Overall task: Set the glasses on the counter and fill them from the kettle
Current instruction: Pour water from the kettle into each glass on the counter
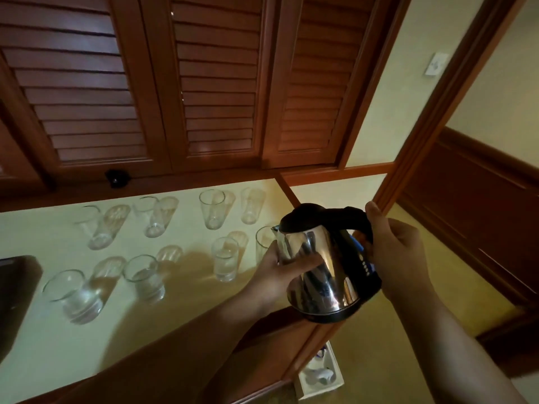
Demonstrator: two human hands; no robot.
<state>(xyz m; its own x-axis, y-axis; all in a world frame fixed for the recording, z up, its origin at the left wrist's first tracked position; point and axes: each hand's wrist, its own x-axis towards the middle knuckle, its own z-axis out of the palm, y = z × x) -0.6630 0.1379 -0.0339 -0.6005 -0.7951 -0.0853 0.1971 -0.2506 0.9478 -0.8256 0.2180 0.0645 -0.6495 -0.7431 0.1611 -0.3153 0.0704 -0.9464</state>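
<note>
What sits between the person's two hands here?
In the head view, the steel kettle sits between them: the right hand grips its black handle, the left hand holds its body. Its spout is over a glass.

Louvered wooden shutters (204, 83), a wall switch (436, 64), a dark tray (14, 293).
</note>
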